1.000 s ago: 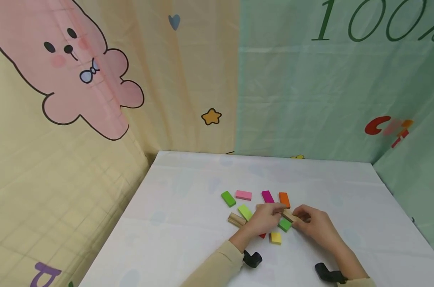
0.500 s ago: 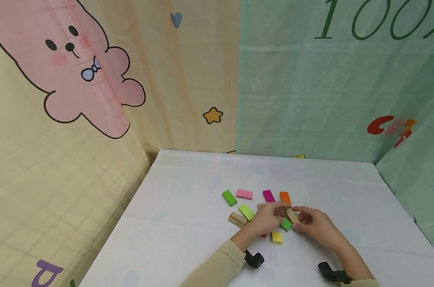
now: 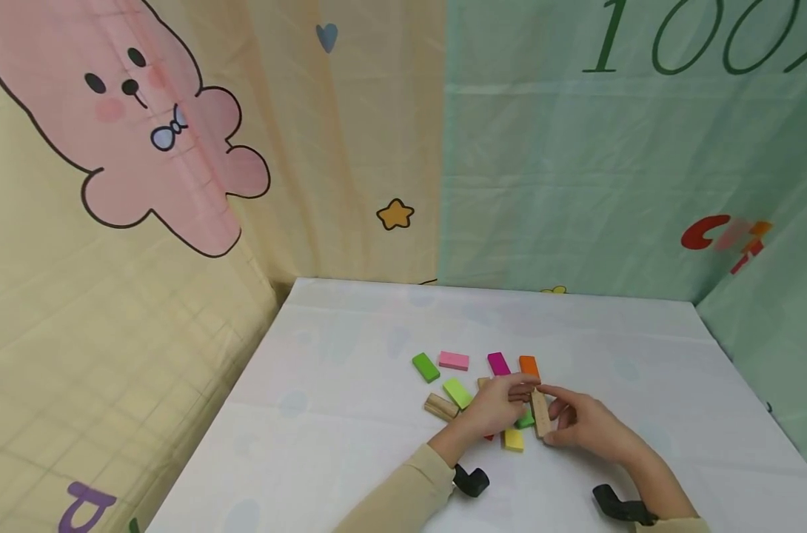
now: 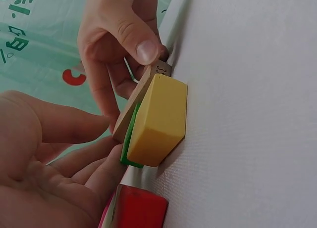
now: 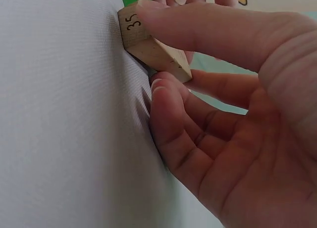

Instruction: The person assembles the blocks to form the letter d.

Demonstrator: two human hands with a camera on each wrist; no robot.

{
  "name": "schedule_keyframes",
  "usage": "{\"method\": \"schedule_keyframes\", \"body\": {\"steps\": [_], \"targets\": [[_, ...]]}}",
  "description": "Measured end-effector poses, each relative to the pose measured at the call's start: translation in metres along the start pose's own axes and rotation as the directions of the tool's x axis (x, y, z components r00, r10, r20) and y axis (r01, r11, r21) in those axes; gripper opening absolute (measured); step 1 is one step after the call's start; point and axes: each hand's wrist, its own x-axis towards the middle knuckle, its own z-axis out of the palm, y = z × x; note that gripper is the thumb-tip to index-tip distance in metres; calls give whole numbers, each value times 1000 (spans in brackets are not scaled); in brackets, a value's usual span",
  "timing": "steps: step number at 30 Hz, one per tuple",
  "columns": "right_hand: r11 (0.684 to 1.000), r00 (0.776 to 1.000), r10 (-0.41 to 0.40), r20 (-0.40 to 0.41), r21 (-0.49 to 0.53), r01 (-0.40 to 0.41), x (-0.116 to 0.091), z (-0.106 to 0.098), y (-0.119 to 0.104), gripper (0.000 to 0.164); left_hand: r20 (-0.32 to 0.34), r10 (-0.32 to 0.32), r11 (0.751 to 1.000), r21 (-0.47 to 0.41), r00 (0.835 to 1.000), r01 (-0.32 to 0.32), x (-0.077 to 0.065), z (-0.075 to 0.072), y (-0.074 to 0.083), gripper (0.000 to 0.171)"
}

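In the head view my right hand [image 3: 586, 422] pinches a plain wooden block [image 3: 540, 414] by its two ends, thumb at the near end and index finger at the far end. The figure 35 is marked on the block's end [image 5: 132, 24] in the right wrist view. My left hand [image 3: 493, 406] reaches in from the left, its fingers loosely extended by the block's far end; whether they touch it is unclear. A green block [image 3: 526, 420] lies between the hands, partly hidden. Nearer stands a yellow block [image 4: 161, 119], and a red block [image 4: 141, 208] sits close to the left fingers.
Beyond the hands lie orange [image 3: 528, 365], magenta [image 3: 499, 363], pink [image 3: 454, 360] and green blocks [image 3: 426, 367]. To the left are a lime block [image 3: 457, 393] and wooden blocks [image 3: 441, 406]. A white cloth covers the table [image 3: 350, 355]; printed curtains hang behind it.
The wooden block has turned from slanting to nearly pointing toward me, with my right thumb swinging nearer. My left hand has shifted slightly right and stays beside it.
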Motion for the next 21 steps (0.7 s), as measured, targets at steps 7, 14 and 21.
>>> {"method": "schedule_keyframes", "body": {"steps": [7, 14, 21], "targets": [[999, 1000, -21, 17, -32, 21, 0, 7, -3, 85, -13, -31, 1000, 6, 999, 31, -1, 0, 0, 55], [995, 999, -47, -4, -84, 46, 4, 14, -7, 84, -123, -90, 992, 73, 988, 99, -2, -2, 4, 55], [989, 998, -62, -20, -138, 59, 5, 17, -7, 86, -123, -80, 987, 130, 989, 96, -2, -3, 2, 56]]}}
